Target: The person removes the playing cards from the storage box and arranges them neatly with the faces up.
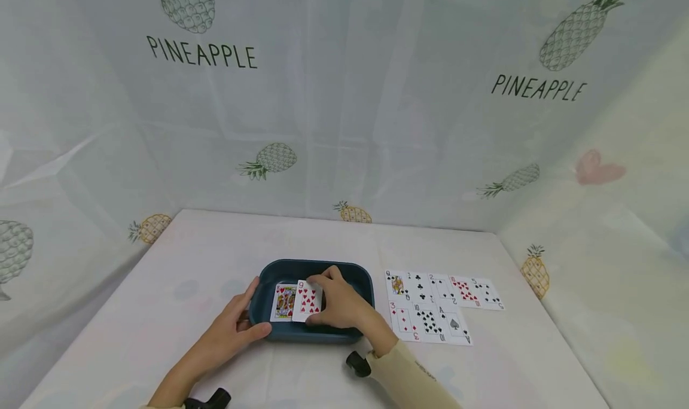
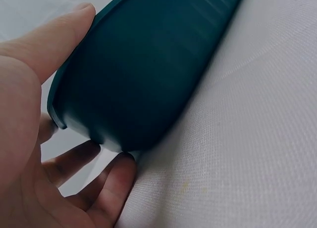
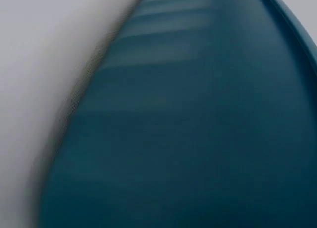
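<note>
My left hand (image 1: 232,328) grips the left end of a dark blue tray (image 1: 317,337). The left wrist view shows its thumb on the rim and its fingertips against the tray's outer wall (image 2: 138,69). Inside the tray, my right hand (image 1: 341,301) pinches a nine of hearts (image 1: 308,301) between thumb and fingers at its near and far edges. That card overlaps a heart face card (image 1: 282,305) lying on the tray floor. Only the tray's side (image 3: 173,119) fills the right wrist view, without the hand.
Several playing cards lie face up in two rows right of the tray, among them a queen (image 1: 397,285), a three of diamonds (image 1: 404,321) and an ace of spades (image 1: 454,324). A white cloth (image 1: 215,259) covers the table, with pineapple-printed curtains behind and at the sides.
</note>
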`<action>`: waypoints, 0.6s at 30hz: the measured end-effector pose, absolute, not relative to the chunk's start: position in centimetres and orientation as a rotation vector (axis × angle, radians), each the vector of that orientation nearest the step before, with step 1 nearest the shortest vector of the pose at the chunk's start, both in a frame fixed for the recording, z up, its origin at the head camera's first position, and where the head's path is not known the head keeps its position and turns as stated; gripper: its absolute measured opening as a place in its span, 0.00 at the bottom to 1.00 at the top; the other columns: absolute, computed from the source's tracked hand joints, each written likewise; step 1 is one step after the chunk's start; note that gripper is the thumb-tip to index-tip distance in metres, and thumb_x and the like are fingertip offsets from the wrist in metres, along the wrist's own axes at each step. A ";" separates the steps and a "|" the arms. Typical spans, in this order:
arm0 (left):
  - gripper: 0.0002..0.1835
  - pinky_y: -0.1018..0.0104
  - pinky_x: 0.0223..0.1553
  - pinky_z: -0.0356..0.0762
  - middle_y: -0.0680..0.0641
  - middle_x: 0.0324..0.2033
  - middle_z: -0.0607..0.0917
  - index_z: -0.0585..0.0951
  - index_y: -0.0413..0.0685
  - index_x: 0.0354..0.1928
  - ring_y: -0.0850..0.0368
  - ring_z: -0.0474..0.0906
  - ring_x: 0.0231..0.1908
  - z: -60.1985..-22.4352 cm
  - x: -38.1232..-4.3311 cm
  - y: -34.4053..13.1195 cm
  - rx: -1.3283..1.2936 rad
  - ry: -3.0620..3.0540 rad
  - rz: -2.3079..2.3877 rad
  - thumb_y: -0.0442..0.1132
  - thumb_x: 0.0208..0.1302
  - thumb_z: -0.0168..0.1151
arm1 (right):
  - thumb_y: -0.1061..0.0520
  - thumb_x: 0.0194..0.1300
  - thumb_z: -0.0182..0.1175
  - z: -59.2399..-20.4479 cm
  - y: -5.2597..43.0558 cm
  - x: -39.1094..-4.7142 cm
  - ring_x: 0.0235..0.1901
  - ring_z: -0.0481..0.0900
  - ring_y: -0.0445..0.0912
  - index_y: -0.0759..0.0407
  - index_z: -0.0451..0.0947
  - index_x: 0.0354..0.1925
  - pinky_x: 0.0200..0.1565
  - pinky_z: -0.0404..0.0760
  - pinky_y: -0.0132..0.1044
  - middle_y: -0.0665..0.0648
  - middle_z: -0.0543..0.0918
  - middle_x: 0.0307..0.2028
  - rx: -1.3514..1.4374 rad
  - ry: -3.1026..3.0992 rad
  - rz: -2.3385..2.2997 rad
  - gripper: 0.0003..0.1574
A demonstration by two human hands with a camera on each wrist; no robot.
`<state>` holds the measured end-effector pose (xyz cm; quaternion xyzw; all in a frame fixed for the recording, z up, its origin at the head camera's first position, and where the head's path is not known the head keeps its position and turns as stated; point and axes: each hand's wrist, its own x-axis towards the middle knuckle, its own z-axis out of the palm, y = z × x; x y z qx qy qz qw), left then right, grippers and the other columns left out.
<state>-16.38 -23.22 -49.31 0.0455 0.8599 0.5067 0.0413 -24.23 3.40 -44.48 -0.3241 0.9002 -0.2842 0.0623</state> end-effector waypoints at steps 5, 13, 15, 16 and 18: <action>0.49 0.73 0.48 0.76 0.42 0.63 0.65 0.46 0.76 0.76 0.55 0.75 0.54 -49.3 -16.4 -23.1 0.129 2.658 1.537 0.54 0.61 0.67 | 0.44 0.50 0.76 -44.2 4.3 -24.2 0.36 0.73 0.40 0.50 0.69 0.67 0.40 0.75 0.30 0.51 0.65 0.54 -1.000 2.733 -0.817 0.48; 0.50 0.76 0.47 0.76 0.43 0.61 0.66 0.46 0.74 0.76 0.54 0.75 0.53 -49.4 -16.5 -22.9 0.112 2.654 1.538 0.55 0.60 0.68 | 0.45 0.50 0.76 -42.9 7.3 -24.4 0.42 0.76 0.45 0.48 0.68 0.68 0.42 0.77 0.31 0.51 0.65 0.55 -1.050 2.777 -0.827 0.50; 0.50 0.76 0.47 0.75 0.43 0.62 0.66 0.46 0.75 0.76 0.54 0.75 0.53 -49.4 -16.4 -22.9 0.105 2.653 1.535 0.55 0.60 0.68 | 0.45 0.50 0.76 -42.3 8.3 -24.5 0.46 0.77 0.46 0.47 0.67 0.69 0.41 0.78 0.31 0.50 0.64 0.56 -1.043 2.788 -0.833 0.50; 0.50 0.76 0.47 0.76 0.43 0.62 0.66 0.46 0.75 0.76 0.53 0.75 0.53 -49.4 -16.4 -23.0 0.104 2.653 1.532 0.56 0.60 0.68 | 0.45 0.50 0.76 -41.9 8.9 -24.4 0.46 0.77 0.45 0.46 0.66 0.69 0.41 0.78 0.31 0.50 0.64 0.57 -1.034 2.796 -0.831 0.50; 0.50 0.76 0.47 0.76 0.43 0.62 0.65 0.46 0.75 0.76 0.53 0.74 0.54 -49.4 -16.4 -23.0 0.100 2.648 1.534 0.56 0.60 0.68 | 0.44 0.50 0.76 -41.1 10.0 -24.3 0.46 0.77 0.43 0.43 0.66 0.69 0.39 0.79 0.32 0.49 0.64 0.58 -1.003 2.816 -0.822 0.51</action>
